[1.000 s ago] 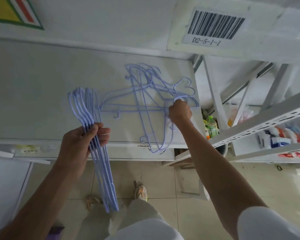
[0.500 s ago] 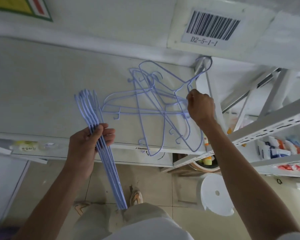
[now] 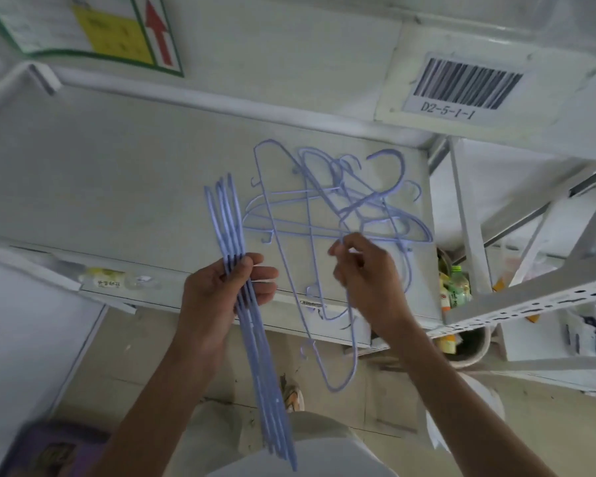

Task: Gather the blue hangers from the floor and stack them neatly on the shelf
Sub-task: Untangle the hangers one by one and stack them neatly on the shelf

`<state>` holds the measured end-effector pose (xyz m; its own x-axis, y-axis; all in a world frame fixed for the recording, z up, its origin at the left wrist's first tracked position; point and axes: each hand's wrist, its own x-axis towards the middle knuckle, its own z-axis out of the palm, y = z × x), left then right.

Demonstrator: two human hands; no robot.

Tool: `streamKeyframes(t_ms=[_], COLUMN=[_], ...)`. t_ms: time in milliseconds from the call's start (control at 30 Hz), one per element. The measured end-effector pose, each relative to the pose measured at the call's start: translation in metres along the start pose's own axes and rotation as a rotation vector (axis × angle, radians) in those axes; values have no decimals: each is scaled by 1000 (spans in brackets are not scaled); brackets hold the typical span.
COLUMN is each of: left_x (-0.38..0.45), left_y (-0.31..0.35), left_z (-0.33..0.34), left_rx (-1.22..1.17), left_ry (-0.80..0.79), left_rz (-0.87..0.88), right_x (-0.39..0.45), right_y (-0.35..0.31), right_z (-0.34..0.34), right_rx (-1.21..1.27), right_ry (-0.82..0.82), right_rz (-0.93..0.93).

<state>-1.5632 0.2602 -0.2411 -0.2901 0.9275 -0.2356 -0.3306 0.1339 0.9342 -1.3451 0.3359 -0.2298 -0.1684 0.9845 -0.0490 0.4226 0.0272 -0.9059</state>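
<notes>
From the head camera, I see my left hand (image 3: 221, 290) closed around a tidy bundle of thin blue wire hangers (image 3: 245, 287), all lying flat against each other, with the long ends hanging down past my legs and the upper ends over the white metal shelf (image 3: 117, 187). My right hand (image 3: 362, 273) is pinching one wire of a single blue hanger (image 3: 338, 339) from the tangled pile of blue hangers (image 3: 341, 208) that lies on the right part of the shelf; the thumb and first fingers (image 3: 338, 250) are shut on it, the others are curled. I think the step now is to free this hanger from the tangle. To do it well, I should lift it slowly and turn it, so that its hook does not catch the other hooks and drag the pile over the shelf edge. Then I should bring it flat beside the bundle, hook on the same side, before my left hand opens a little to take it.
</notes>
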Motion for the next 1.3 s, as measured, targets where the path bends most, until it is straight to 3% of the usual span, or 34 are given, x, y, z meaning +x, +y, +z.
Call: streamKeyframes(t_ms=[167, 367, 467, 600, 800, 1000, 1167, 1300], left_x=[-4, -6, -6, -4, 4, 10, 7, 2], left_y=[16, 16, 12, 12, 6, 5, 4, 0], left_z=[3, -7, -10, -7, -3, -6, -7, -12], left_rx=[136, 328, 349, 273, 20, -43, 32, 63], left_ry=[62, 104, 88, -41, 34, -18, -7, 1], left_rz=[77, 35, 23, 53, 41, 13, -20, -21], right_x=[-39, -45, -43, -41, -19, 94, 165, 174], right_y=[-30, -34, -38, -43, -32, 38, 84, 104], right_z=[52, 91, 96, 92, 63, -6, -17, -4], right_rx=[104, -336, -349, -243, -303, -261, -657, -797], right_ry=[-162, -190, -198, -193, -410, -98, -24, -70], right_rz=[-103, -253, -250, -208, -54, 206, 272, 211])
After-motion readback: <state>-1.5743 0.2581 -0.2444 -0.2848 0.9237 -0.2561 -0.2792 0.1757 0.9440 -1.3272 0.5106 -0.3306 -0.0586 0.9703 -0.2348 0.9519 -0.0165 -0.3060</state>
